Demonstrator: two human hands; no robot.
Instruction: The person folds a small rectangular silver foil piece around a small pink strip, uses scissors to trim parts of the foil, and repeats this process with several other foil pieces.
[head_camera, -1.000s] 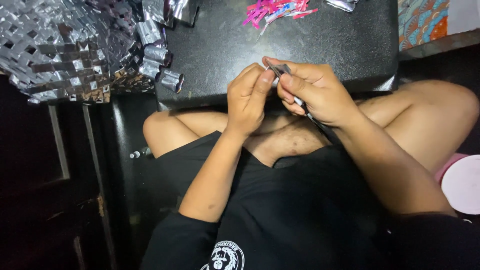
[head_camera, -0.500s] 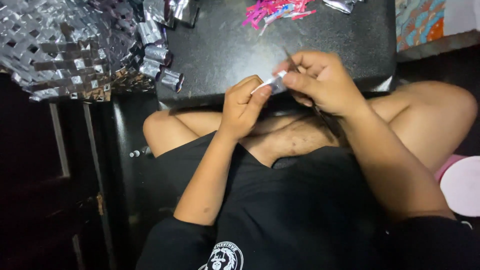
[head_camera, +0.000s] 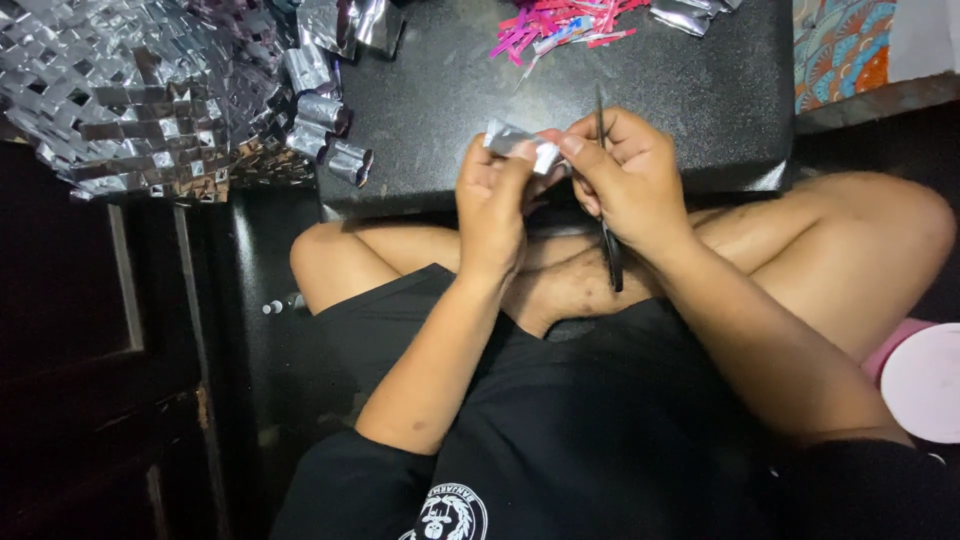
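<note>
- A small folded silver foil strip (head_camera: 520, 146) is pinched between both hands, held just above the near edge of the black table (head_camera: 700, 100).
- The left hand (head_camera: 492, 205) is closed on the strip's left part, fingers curled around it.
- The right hand (head_camera: 630, 180) is closed on the strip's right end with thumb and forefinger; a thin dark tool (head_camera: 608, 235), likely scissors, is also gripped in it, one end sticking up past the fingers, the other hanging down over the crossed legs.
- The black table is glossy and dark, seen over the person's lap; the person is seated cross-legged, in a black shirt and shorts.
- A woven silver foil mat (head_camera: 120, 100) is spread over the table's left corner and beyond it, with loose foil loops (head_camera: 330, 130) at its edge.
- Pink and red paper scraps (head_camera: 560, 22) are piled at the table's far edge, well apart from the hands.
- More silver foil pieces (head_camera: 690, 12) are seen at the top edge.
- A patterned teal-and-orange cloth (head_camera: 840, 50) is seen at upper right.
- A pink round container (head_camera: 925, 380) is seen at the right edge; contents cannot be told.
- Dark wooden furniture (head_camera: 90, 330) is seen at left.
</note>
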